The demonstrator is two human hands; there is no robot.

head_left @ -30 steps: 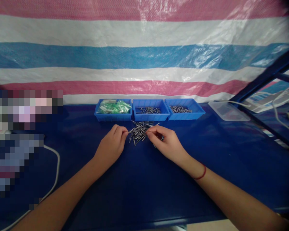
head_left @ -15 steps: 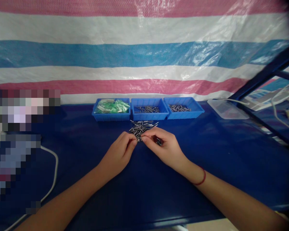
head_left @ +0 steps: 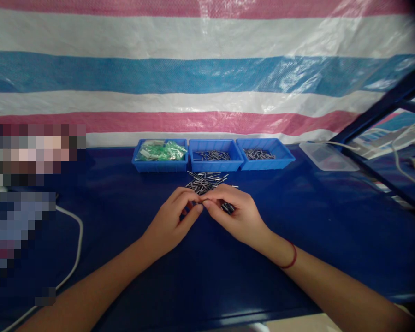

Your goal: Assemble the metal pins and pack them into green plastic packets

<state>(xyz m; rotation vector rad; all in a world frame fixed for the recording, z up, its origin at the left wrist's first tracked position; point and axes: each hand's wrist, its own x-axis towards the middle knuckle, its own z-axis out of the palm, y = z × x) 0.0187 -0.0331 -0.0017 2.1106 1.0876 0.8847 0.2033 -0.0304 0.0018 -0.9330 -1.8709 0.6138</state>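
Observation:
My left hand [head_left: 173, 216] and my right hand [head_left: 240, 214] meet above the table, thumb and forefinger of each pinched, fingertips nearly touching. Whatever small piece they hold is mostly hidden by the fingers and too small to name. Just behind the fingertips lies a loose pile of thin metal pins [head_left: 202, 182], dark with some shiny ends. A few more dark metal pieces [head_left: 227, 207] show through the gap between my right thumb and forefinger; whether they lie on the table or in the palm, I cannot tell.
Behind the pile stand three blue bins: one with green plastic packets [head_left: 162, 151], a middle bin [head_left: 216, 166] and a right bin [head_left: 280, 159] with metal pieces. A clear plastic lid [head_left: 327, 157] lies right. A white cable [head_left: 81, 235] curves along the left, beside a blurred-out area.
My left fingertips have shifted slightly right, closer to my right fingertips, and the left thumb sits a little lower from the forefinger. The view has tilted slightly.

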